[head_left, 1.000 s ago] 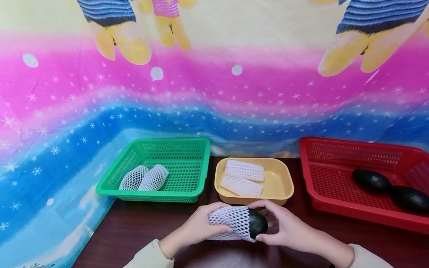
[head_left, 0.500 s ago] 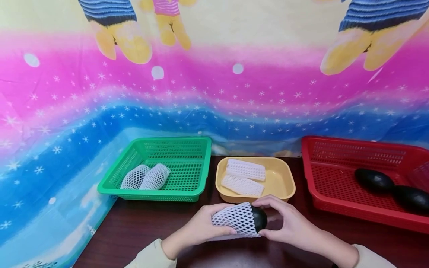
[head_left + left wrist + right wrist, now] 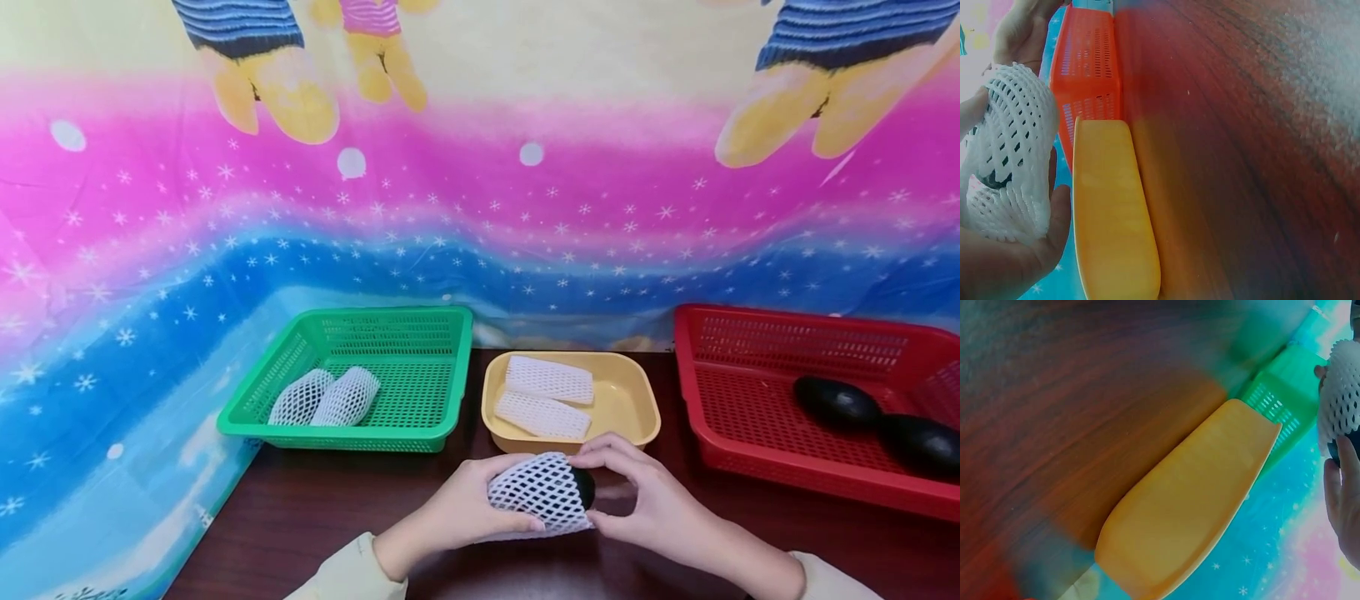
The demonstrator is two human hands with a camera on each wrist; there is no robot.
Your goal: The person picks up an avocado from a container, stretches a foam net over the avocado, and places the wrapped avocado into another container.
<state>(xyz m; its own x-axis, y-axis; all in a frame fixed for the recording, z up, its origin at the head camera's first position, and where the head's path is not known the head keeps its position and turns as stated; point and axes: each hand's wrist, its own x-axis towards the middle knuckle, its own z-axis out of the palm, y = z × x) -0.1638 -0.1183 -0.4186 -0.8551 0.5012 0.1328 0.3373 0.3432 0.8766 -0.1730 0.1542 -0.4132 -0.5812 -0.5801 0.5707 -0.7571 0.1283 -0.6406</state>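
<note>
In the head view my left hand (image 3: 468, 508) grips a white foam fruit net (image 3: 536, 493) around its left part. Inside the net sits a dark, glossy oval fruit (image 3: 583, 488), its right end poking out of the opening. With thumb and fingertips, my right hand (image 3: 651, 496) pinches the net's rim at that end. The left wrist view shows the stretched net (image 3: 1019, 137) between left thumb and fingers, the fruit dark through the mesh. In the right wrist view, the right fingers (image 3: 1349, 481) lie at the net's edge; part of that hand is cut off.
A green basket (image 3: 442, 417) at left holds two netted fruits (image 3: 347, 397). Behind the hands, a yellow tub (image 3: 637, 400) contains two flat foam nets (image 3: 547, 381). At right, a red basket (image 3: 720, 450) holds two bare dark fruits (image 3: 836, 402). Patterned cloth (image 3: 480, 208) hangs behind the table.
The net has slid rightward over the fruit, so less of its dark end shows. My left hand has shifted right with the net; the right hand has moved slightly right and up.
</note>
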